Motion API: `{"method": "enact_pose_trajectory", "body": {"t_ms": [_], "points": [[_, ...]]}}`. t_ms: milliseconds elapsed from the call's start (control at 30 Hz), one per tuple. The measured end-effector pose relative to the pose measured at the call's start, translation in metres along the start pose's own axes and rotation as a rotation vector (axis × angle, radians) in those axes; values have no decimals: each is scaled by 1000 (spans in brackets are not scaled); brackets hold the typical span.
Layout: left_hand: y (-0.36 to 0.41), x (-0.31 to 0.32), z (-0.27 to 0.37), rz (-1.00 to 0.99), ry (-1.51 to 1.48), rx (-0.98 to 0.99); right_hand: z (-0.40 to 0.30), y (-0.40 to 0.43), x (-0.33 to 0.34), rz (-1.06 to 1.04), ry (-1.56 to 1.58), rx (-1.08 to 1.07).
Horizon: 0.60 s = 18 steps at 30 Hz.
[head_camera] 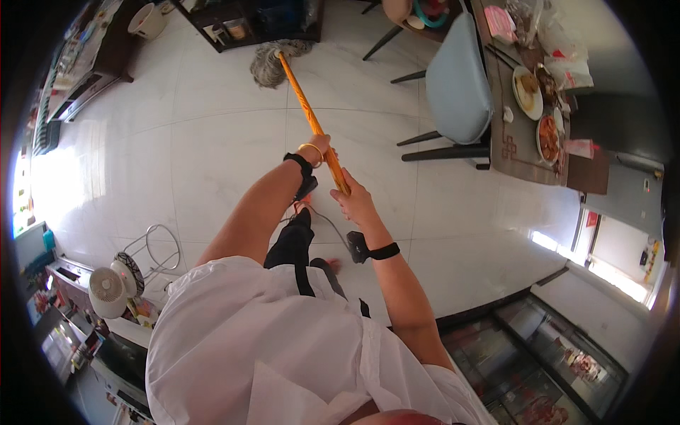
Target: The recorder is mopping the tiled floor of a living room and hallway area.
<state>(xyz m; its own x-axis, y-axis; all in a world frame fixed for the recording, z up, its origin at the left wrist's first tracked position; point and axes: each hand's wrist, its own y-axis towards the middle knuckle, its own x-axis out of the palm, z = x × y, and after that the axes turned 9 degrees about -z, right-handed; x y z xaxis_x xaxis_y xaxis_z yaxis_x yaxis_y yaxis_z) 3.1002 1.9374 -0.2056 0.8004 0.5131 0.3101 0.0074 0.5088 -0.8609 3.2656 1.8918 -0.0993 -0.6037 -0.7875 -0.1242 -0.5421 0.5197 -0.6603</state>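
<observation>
Both my hands grip the orange wooden handle of a mop (303,101), which slants away from me over the floor. My left hand (317,149), with a gold bangle and a black strap at the wrist, is closed round the middle of the handle. Nearer to me, my right hand (357,201) holds the handle close to its end; a black strap with a small device is on that wrist. The grey string mop head (268,65) lies on the pale tiled floor (228,133), against the foot of a dark shelf unit (223,49).
A light blue chair (458,79) with black legs stands at a dining table (502,146) on the right, which bears dishes and plastic bags. A white bucket (147,22) is at the upper left. A fan (109,287) and a metal tube frame (172,249) are at lower left.
</observation>
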Motion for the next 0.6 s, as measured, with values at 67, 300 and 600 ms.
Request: {"method": "enact_pose_trajectory", "body": {"t_ms": [67,300,600], "points": [[9,9,-14,-48,91,-13,17,-14,-5,92,-190,-70],[10,84,-203,-261,226,-225,109,-198,-45,21,77,222],[-157,202,-380,-674,287,-724,169,-455,-17,258,482,412]]}}
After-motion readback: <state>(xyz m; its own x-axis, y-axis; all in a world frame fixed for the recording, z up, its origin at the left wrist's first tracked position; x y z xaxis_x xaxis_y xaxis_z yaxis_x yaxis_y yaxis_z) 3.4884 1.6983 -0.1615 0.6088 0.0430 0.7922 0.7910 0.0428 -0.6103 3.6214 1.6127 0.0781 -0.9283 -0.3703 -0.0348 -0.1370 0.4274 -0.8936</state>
